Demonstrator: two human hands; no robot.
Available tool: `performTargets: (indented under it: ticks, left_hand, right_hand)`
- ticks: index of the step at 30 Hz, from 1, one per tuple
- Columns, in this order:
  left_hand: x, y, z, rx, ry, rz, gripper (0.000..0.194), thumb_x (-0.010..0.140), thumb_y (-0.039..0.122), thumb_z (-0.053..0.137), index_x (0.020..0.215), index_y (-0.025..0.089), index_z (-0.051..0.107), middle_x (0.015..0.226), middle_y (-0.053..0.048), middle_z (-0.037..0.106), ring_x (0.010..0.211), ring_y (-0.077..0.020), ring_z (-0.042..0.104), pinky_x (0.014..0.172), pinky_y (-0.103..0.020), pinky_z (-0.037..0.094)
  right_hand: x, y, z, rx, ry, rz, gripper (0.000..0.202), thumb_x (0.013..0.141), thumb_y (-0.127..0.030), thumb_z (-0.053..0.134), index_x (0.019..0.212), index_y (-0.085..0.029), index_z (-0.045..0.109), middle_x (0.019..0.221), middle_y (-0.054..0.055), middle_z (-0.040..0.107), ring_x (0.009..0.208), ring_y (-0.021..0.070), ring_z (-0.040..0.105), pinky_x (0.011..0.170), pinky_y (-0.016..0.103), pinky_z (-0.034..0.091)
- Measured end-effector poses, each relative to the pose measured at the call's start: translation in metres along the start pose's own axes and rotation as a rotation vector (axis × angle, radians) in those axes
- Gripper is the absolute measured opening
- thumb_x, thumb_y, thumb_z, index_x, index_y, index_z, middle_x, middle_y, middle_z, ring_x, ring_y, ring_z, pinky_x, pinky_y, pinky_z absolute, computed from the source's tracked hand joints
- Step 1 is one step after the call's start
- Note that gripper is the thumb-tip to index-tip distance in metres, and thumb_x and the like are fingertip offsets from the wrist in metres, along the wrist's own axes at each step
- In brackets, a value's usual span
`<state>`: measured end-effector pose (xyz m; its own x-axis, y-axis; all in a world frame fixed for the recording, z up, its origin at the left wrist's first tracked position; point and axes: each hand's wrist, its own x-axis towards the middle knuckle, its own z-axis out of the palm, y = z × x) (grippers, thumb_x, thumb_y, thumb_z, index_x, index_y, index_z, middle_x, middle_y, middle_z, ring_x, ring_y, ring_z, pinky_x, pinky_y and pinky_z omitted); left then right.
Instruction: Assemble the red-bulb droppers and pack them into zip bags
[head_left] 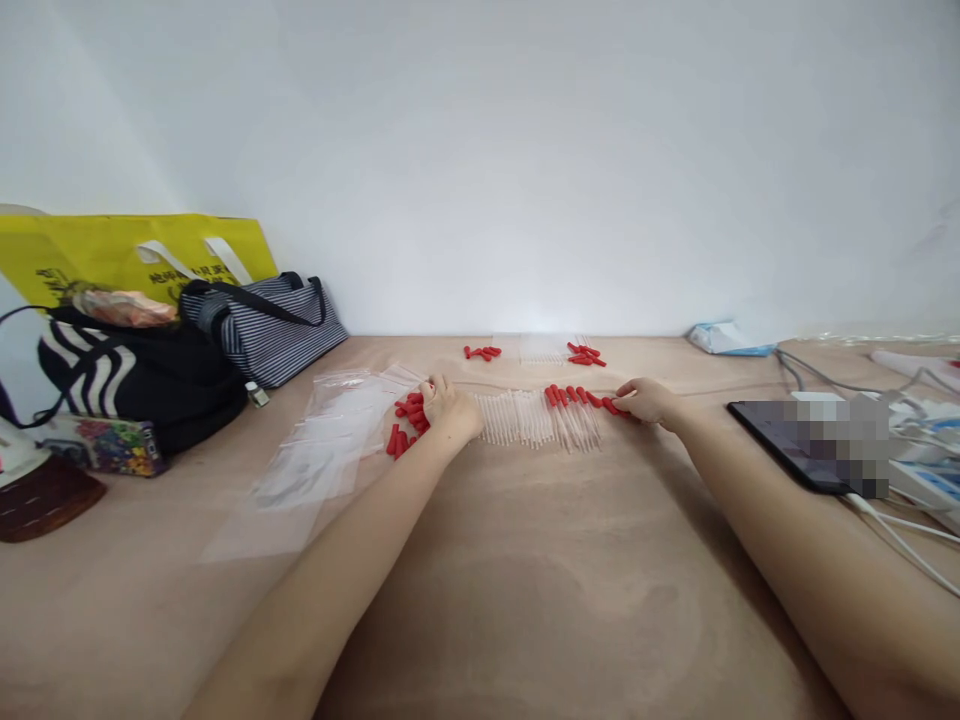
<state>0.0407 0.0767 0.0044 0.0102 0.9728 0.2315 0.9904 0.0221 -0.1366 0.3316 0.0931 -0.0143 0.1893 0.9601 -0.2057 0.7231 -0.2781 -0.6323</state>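
Observation:
My left hand (451,408) is closed, its fingers curled down at the right edge of a pile of red rubber bulbs (401,440). What its fingertips hold, if anything, is hidden. Between my hands lies a row of thin clear dropper tubes (514,418), side by side on the table. Several tubes at the row's right end carry red rubber bulbs (574,395) on their far ends. My right hand (645,400) pinches a red rubber bulb (613,406) just right of that row.
Clear plastic bags (322,440) lie left of the pile. Two small groups of red bulbs (482,353) sit near the wall, with more tubes (544,350) between them. A striped bag (277,325) stands back left. A phone (787,445) with white cables lies right.

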Motion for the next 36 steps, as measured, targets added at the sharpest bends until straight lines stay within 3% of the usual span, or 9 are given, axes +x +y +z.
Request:
performTargets:
  ticks: [8, 13, 16, 18, 20, 23, 26, 30, 36]
  left_hand:
    - [0.006, -0.002, -0.003, -0.087, -0.022, -0.038, 0.015, 0.058, 0.020, 0.058, 0.069, 0.012, 0.065, 0.093, -0.020, 0.059, 0.092, -0.0353, 0.042, 0.072, -0.045, 0.029]
    - [-0.003, -0.007, -0.026, -0.155, 0.055, 0.008, 0.019, 0.072, 0.021, 0.048, 0.078, 0.010, 0.062, 0.096, -0.021, 0.055, 0.096, -0.0352, 0.042, 0.074, -0.045, 0.032]
    - [-0.018, -0.011, -0.042, -0.213, 0.081, 0.130, 0.023, 0.081, 0.024, 0.039, 0.084, 0.012, 0.058, 0.091, -0.014, 0.057, 0.087, -0.0262, 0.049, 0.072, -0.037, 0.036]
    - [-0.034, -0.014, -0.046, -0.324, 0.058, 0.281, 0.025, 0.086, 0.026, 0.032, 0.083, 0.015, 0.054, 0.076, -0.007, 0.058, 0.069, -0.0190, 0.052, 0.063, -0.030, 0.038]
    - [-0.052, -0.016, -0.041, -0.457, 0.031, 0.436, 0.024, 0.087, 0.026, 0.031, 0.082, 0.016, 0.052, 0.067, -0.002, 0.055, 0.060, -0.0157, 0.051, 0.057, -0.027, 0.038]
    - [-0.075, -0.021, -0.024, -0.572, 0.045, 0.580, 0.021, 0.087, 0.025, 0.034, 0.083, 0.017, 0.053, 0.075, -0.003, 0.058, 0.068, -0.0156, 0.054, 0.062, -0.026, 0.040]
    - [-0.085, -0.024, -0.007, -0.669, 0.058, 0.636, 0.022, 0.087, 0.023, 0.034, 0.084, 0.017, 0.055, 0.081, -0.004, 0.058, 0.075, -0.0158, 0.054, 0.068, -0.026, 0.042]
    - [-0.086, -0.026, 0.002, -0.775, 0.106, 0.596, 0.021, 0.086, 0.022, 0.035, 0.085, 0.016, 0.056, 0.081, -0.005, 0.057, 0.076, -0.0146, 0.053, 0.070, -0.026, 0.042]
    - [-0.087, -0.027, 0.003, -0.804, 0.106, 0.650, 0.020, 0.086, 0.020, 0.037, 0.089, 0.015, 0.056, 0.083, -0.005, 0.055, 0.076, -0.0139, 0.052, 0.070, -0.026, 0.043]
  right_hand:
    - [-0.004, -0.005, 0.001, 0.017, 0.073, -0.011, 0.032, 0.069, -0.026, 0.056, 0.097, -0.009, 0.058, 0.060, 0.005, 0.058, 0.049, 0.0122, 0.049, 0.043, 0.022, 0.036]
    - [-0.014, -0.021, -0.002, 0.097, 0.056, -0.066, 0.030, 0.076, -0.024, 0.047, 0.101, -0.009, 0.054, 0.061, 0.005, 0.055, 0.048, 0.0110, 0.046, 0.044, 0.023, 0.036]
    - [-0.030, -0.038, 0.006, 0.239, -0.030, -0.183, 0.020, 0.078, -0.024, 0.043, 0.091, -0.015, 0.054, 0.063, 0.001, 0.053, 0.050, 0.0079, 0.046, 0.048, 0.020, 0.038]
    - [-0.047, -0.048, 0.018, 0.497, -0.158, -0.315, 0.014, 0.075, -0.028, 0.048, 0.083, -0.016, 0.051, 0.064, -0.001, 0.051, 0.050, 0.0072, 0.045, 0.049, 0.021, 0.039]
    - [-0.067, -0.053, 0.035, 0.659, -0.273, -0.399, 0.019, 0.069, -0.032, 0.055, 0.078, -0.017, 0.048, 0.065, -0.001, 0.052, 0.052, 0.0081, 0.048, 0.050, 0.021, 0.039]
    - [-0.098, -0.052, 0.061, 0.757, -0.344, -0.504, 0.022, 0.069, -0.032, 0.056, 0.084, -0.019, 0.046, 0.065, -0.003, 0.051, 0.057, 0.0095, 0.051, 0.055, 0.024, 0.042]
    - [-0.118, -0.044, 0.077, 0.628, -0.377, -0.609, 0.015, 0.070, -0.029, 0.056, 0.077, -0.018, 0.048, 0.070, -0.001, 0.054, 0.064, 0.0105, 0.053, 0.059, 0.024, 0.043]
    - [-0.125, -0.038, 0.082, 0.334, -0.191, -0.769, 0.007, 0.071, -0.023, 0.057, 0.069, -0.018, 0.052, 0.066, -0.001, 0.054, 0.060, 0.0102, 0.050, 0.057, 0.024, 0.042]
    - [-0.122, -0.040, 0.080, 0.104, -0.025, -0.976, 0.018, 0.074, -0.018, 0.054, 0.091, -0.019, 0.060, 0.092, 0.007, 0.054, 0.083, 0.0159, 0.053, 0.075, 0.032, 0.043]
